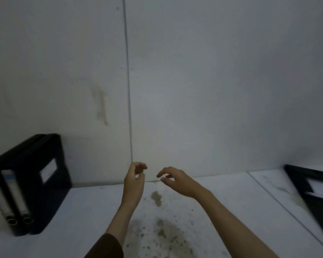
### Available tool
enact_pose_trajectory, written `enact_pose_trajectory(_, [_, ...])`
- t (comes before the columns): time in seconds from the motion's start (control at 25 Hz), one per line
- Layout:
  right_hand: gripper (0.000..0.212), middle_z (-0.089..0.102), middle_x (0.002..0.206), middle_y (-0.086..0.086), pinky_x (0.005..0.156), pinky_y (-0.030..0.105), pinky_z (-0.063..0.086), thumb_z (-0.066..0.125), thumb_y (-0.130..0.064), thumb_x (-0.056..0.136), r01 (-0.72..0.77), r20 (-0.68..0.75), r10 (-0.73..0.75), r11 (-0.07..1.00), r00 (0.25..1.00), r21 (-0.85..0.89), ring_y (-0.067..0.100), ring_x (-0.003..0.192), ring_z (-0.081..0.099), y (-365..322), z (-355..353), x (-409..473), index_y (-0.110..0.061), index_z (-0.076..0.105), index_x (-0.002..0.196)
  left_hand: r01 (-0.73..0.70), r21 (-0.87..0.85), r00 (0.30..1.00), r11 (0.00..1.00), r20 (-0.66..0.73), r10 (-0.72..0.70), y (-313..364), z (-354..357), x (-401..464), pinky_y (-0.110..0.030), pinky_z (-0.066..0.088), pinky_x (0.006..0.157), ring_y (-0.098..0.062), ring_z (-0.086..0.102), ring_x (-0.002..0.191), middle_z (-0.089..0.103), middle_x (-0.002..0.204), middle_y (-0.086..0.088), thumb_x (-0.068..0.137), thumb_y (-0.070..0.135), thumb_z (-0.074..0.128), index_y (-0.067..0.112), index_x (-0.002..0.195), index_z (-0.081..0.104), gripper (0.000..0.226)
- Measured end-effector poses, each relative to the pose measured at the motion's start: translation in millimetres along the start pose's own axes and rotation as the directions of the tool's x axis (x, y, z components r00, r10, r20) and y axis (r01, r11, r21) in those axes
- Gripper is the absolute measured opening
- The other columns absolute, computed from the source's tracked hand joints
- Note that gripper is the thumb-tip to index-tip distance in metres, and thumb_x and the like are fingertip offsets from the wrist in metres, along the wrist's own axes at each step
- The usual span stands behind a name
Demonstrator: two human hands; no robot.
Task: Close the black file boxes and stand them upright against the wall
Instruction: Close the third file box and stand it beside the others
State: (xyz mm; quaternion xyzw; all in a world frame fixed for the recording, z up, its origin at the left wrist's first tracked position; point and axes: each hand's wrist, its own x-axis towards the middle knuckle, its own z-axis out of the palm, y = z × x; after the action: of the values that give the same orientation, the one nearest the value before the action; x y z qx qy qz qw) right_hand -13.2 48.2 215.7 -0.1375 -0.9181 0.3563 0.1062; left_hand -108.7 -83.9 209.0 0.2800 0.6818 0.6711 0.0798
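Upright black file boxes (32,185) stand against the wall (194,81) at left; an open file box (313,189) lies flat at right. Both hands, left hand (133,180) and right hand (177,180), hover empty, fingers loosely curled. Likely next step: reach right, close it.

No legible text in view. White label (48,171) on the side of the upright black file box (45,185): blank or too blurred to read. Spine labels (17,194) on the two binders (9,200) beside it: no characters resolvable. White sheet (320,188) in the open file box (306,185) at right: unreadable.
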Motion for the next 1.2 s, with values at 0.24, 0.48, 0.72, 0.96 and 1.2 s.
enact_pose_trajectory(0.24, [0.02, 0.063, 0.114, -0.005, 0.09, 0.028, 0.048, 0.046, -0.022, 0.093, -0.226, -0.142, 0.226, 0.974, 0.964, 0.019, 0.009, 0.1, 0.058, 90.4, -68.4, -139.9, -0.023, 0.063, 0.103, 0.043, 0.106, 0.885, 0.993, 0.457, -0.087, -10.2, 140.6, -67.2, -0.018, 0.044, 0.077, -0.016, 0.059, 0.097, 0.064, 0.092, 0.009, 0.088, -0.001, 0.04, 0.027, 0.087, 0.054, 0.032])
enact_pose_trajectory(0.48, [0.019, 0.066, 0.108, -0.005, 0.089, 0.034, 0.052, 0.045, -0.023, 0.092, -0.445, -0.259, 0.461, 0.887, 0.849, 0.12, 0.011, 0.096, 0.06, 170.5, -100.9, -253.4, -0.03, 0.063, 0.096, 0.019, 0.236, 0.675, 0.972, 0.714, -0.187, -32.6, 242.8, -126.1, -0.02, 0.044, 0.072, -0.019, 0.059, 0.1, 0.066, 0.102, 0.003, 0.088, 0.003, 0.039, 0.024, 0.096, 0.057, 0.028])
enact_pose_trajectory(0.72, [0.024, 0.064, 0.109, -0.008, 0.092, 0.033, 0.05, 0.045, -0.023, 0.091, -0.564, -0.238, 0.602, 0.798, 0.763, 0.211, 0.01, 0.098, 0.06, 250.9, -108.3, -310.7, -0.042, 0.058, 0.085, 0.007, 0.322, 0.539, 0.947, 0.796, -0.274, -60.1, 323.4, -137.1, -0.018, 0.042, 0.074, -0.02, 0.056, 0.105, 0.064, 0.104, 0.003, 0.09, 0.007, 0.039, 0.027, 0.095, 0.055, 0.026])
enact_pose_trajectory(0.96, [0.026, 0.06, 0.114, -0.004, 0.097, 0.032, 0.045, 0.047, -0.018, 0.091, -0.657, -0.143, 0.692, 0.718, 0.707, 0.229, 0.012, 0.102, 0.056, 332.3, -144.6, -314.0, -0.042, 0.054, 0.082, 0.082, 0.399, 0.52, 0.913, 0.765, -0.381, -91.9, 392.9, -121.1, -0.015, 0.041, 0.073, -0.018, 0.054, 0.107, 0.061, 0.116, -0.004, 0.093, 0.01, 0.038, 0.022, 0.102, 0.054, 0.022])
enact_pose_trajectory(1.2, [0.024, 0.039, 0.139, 0.004, 0.109, 0.038, 0.03, 0.046, -0.022, 0.091, -0.742, -0.058, 0.746, 0.666, 0.664, 0.075, 0.022, 0.129, 0.036, 391.2, -156.2, -336.7, -0.038, 0.047, 0.109, 0.102, 0.487, 0.483, 0.868, 0.738, -0.471, -106.2, 446.2, -125.1, -0.026, 0.036, 0.092, -0.013, 0.045, 0.112, 0.053, 0.125, -0.002, 0.093, 0.008, 0.037, 0.02, 0.11, 0.052, 0.025])
